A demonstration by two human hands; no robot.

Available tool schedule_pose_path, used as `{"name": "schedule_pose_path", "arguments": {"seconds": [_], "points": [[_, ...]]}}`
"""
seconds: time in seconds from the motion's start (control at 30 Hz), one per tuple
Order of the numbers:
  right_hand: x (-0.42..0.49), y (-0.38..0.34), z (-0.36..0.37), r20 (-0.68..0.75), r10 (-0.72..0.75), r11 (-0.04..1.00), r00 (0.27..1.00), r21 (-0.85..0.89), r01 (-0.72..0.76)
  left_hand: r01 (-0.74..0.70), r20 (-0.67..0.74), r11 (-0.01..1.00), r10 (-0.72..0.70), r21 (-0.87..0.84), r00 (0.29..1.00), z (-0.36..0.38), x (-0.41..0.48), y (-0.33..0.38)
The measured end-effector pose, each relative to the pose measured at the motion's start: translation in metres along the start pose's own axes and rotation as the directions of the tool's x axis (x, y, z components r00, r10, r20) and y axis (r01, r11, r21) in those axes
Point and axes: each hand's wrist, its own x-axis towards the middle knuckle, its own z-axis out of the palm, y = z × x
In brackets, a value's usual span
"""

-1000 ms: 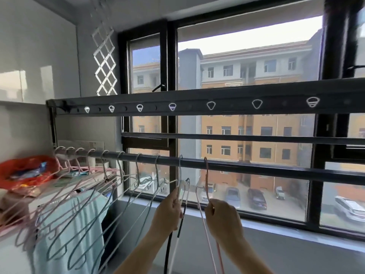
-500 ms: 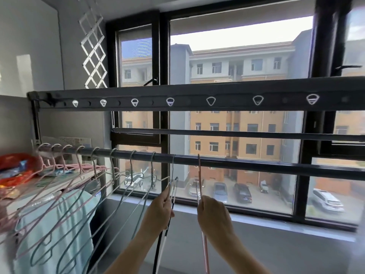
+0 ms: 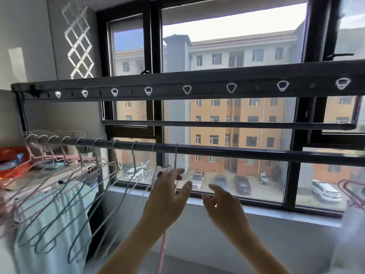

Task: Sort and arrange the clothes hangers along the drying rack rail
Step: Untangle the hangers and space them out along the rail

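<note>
Okay, left hand [image 3: 169, 194] is up just under the rail [image 3: 256, 153], fingers spread and mostly straight, thumb apart, not clamped on anything. Pink hanger [image 3: 175, 158] is hooked on the rail right above that hand, and its neck runs down behind the fingers. Touching or not, can't tell, too blurred. Right hand [image 3: 224, 208] sits lower, just right of the left, fingers loosely curled, holding nothing. Row of grey and pink hangers [image 3: 65, 196] fills the rail's left stretch, from the left end to just beside the pink hanger, with bodies swung near-left over a pale green garment [image 3: 53, 230]. Right of the pink hanger the rail runs bare to the frame's right edge. Bunch of pink hangers [image 3: 350, 192] sits at the right edge below the rail, support not visible. Thinner rail [image 3: 237, 125] and perforated top bar [image 3: 207, 82] are above. Window sill [image 3: 276, 213] is far behind the hands.
</note>
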Motion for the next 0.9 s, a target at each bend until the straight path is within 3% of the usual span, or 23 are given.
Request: {"name": "schedule_pose_path", "arguments": {"seconds": [0.27,0.63,0.9], "points": [[-0.021,0.062,-0.109,-0.072,-0.059,0.997,0.996,-0.060,0.055,-0.047,0.060,0.994,0.053,-0.096,0.997,0.088,-0.014,0.095],[-0.064,0.216,-0.322,-0.256,0.073,0.919,0.964,-0.358,-0.165,0.071,0.341,0.939,0.052,-0.336,0.939,0.288,-0.029,0.254],[-0.071,0.260,-0.350,-0.200,0.140,0.847,0.970,-0.482,-0.222,0.189,0.448,0.953,-0.065,-0.237,0.891,0.380,-0.042,0.317]]}}
